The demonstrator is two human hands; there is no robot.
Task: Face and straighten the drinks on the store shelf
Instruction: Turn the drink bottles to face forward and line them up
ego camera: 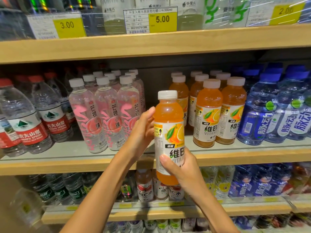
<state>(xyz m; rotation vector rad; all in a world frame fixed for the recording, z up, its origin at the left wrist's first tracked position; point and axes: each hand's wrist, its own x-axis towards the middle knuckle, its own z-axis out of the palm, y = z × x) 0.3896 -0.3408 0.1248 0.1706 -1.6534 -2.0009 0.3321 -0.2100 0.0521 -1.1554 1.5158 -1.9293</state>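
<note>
I see the orange drink bottle: clear glossy plastic, smooth white cap (matt-ish). Shelf edge light wood-look, matt. Price tags paper behind shiny clear film.

Two slender forearms, the left and the right, are bare up to the frame's lower edge. The left hand and right hand are bare too, with slim fingers and a short, plain thumbnail

Head camera, my only view, close on the shelves.
I look forward and slightly down; middle shelf crosses mid-frame, a bottle looms at centre.
</note>
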